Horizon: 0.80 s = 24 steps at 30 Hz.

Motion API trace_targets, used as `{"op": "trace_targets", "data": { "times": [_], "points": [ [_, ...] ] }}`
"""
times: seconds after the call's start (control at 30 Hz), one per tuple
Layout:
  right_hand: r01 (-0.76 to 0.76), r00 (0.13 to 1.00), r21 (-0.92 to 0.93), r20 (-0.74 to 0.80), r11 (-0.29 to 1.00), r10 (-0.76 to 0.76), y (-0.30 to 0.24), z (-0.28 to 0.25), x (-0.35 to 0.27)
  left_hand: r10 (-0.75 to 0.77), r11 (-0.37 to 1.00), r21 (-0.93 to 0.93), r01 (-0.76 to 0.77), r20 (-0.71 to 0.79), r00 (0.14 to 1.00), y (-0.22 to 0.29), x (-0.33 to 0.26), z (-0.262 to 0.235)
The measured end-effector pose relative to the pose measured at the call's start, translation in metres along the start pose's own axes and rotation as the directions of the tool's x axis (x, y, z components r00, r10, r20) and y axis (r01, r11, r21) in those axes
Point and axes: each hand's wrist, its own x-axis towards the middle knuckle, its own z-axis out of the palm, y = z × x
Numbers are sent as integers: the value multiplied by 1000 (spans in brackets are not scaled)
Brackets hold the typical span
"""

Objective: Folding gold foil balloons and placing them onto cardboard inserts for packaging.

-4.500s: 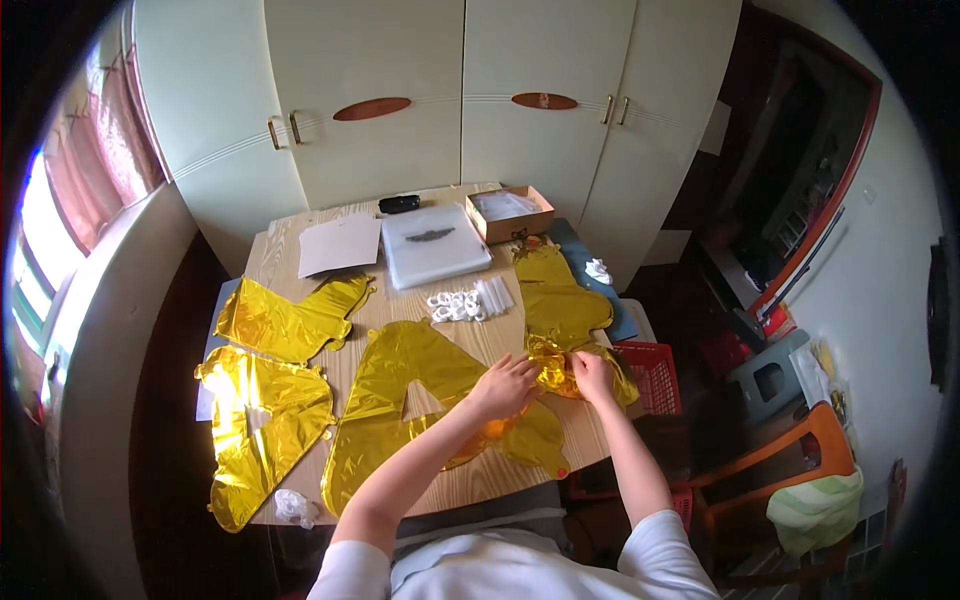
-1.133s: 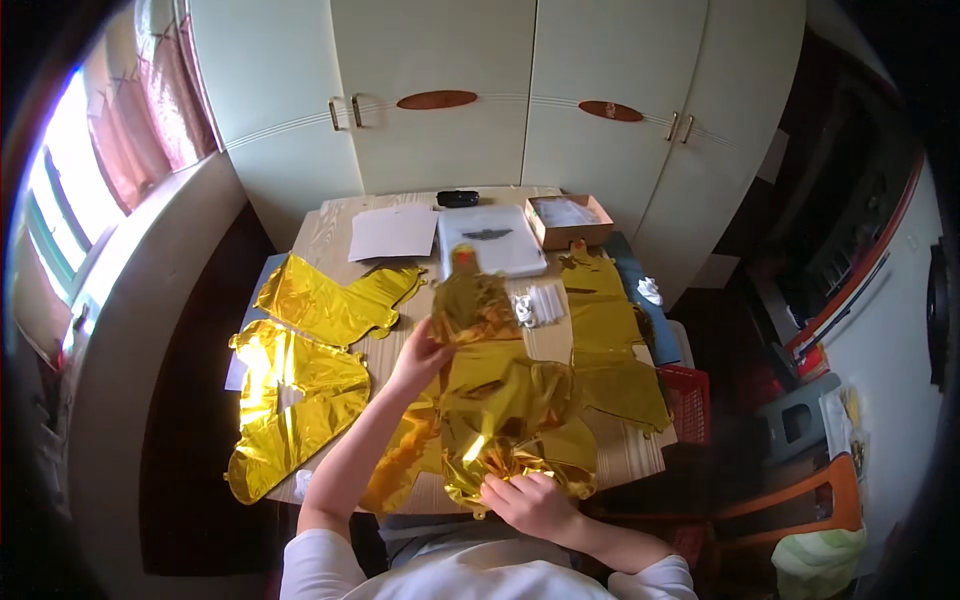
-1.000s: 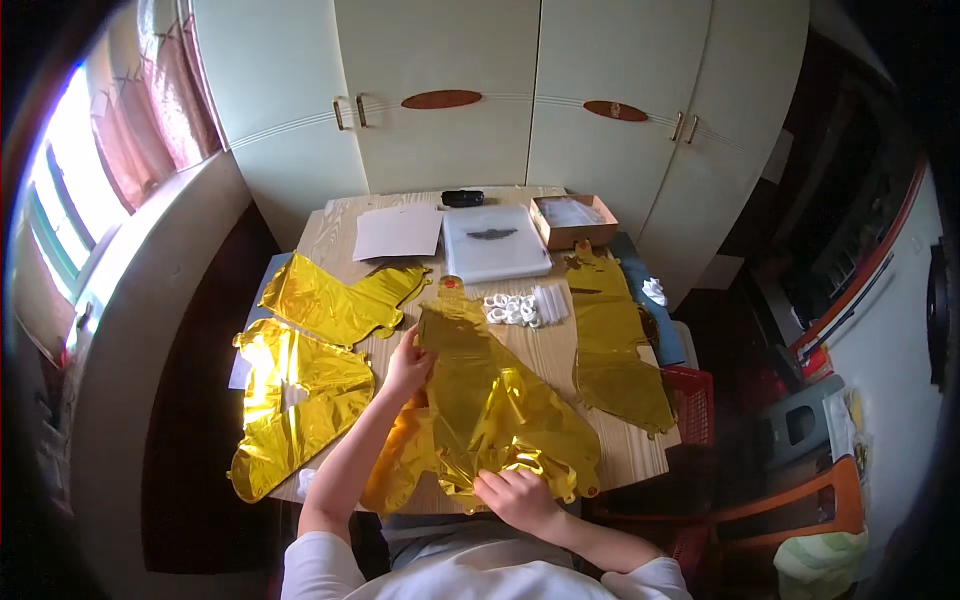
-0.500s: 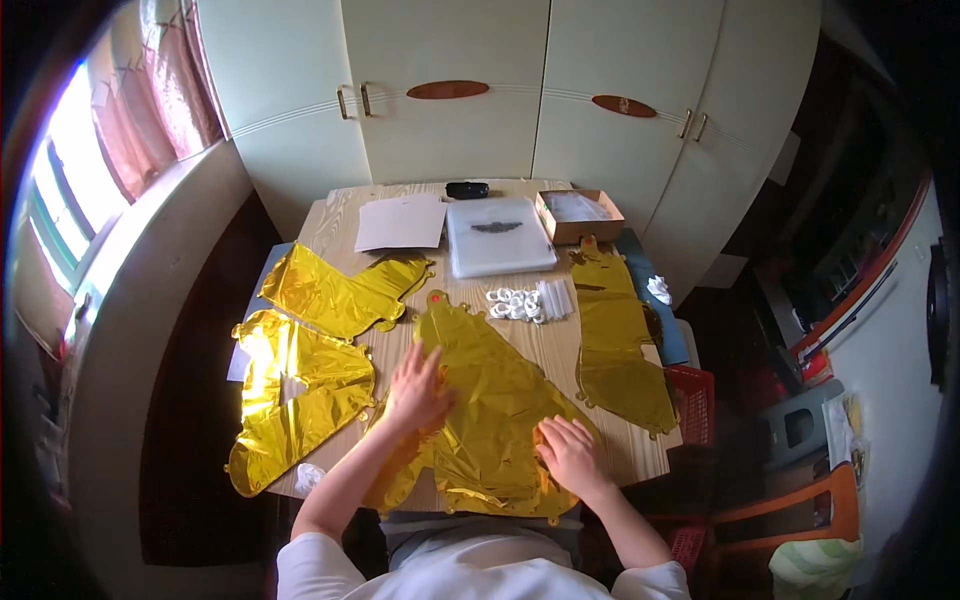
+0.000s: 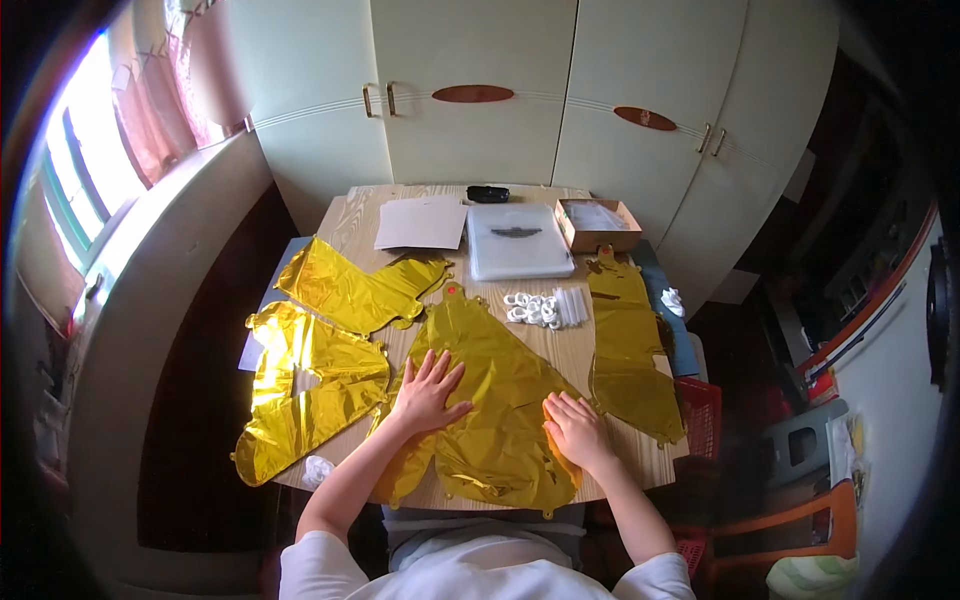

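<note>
In front of me lies a flat, uninflated gold foil balloon (image 5: 495,400), spread on the wooden table with its narrow tabbed end pointing away. My left hand (image 5: 428,394) rests palm down on the balloon's left side, fingers spread. On its right edge lies my right hand (image 5: 577,432), flat with fingers stretched and side by side; orange shows in the foil beside it. Neither hand grips anything. Two more gold foil balloons lie to the left, one farther back (image 5: 350,290) and one nearer (image 5: 320,400). Another gold foil balloon (image 5: 632,350) lies at the right.
White rings (image 5: 533,310) and clear tubes (image 5: 571,307) sit beyond the middle balloon. Farther back are grey cardboard sheets (image 5: 422,223), a translucent plastic case (image 5: 518,255), an open cardboard box (image 5: 600,238) and a black object (image 5: 488,194). Crumpled white paper (image 5: 318,470) lies at the near left edge.
The whole view has shifted slightly, so the table appears farther right. My left fingers have spread and flattened on the foil. My right hand lies slightly farther forward along the balloon's edge.
</note>
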Motion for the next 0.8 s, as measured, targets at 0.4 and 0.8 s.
{"op": "trace_targets", "data": {
  "times": [0.4,0.8],
  "points": [
    [60,996,112,-69,992,-53,6,5,-9,-5,1000,16,5,13,1000,9,-4,2],
    [47,998,177,-39,983,-41,9,1,-8,-1,1000,27,0,24,1000,2,-1,-1]
  ]
}}
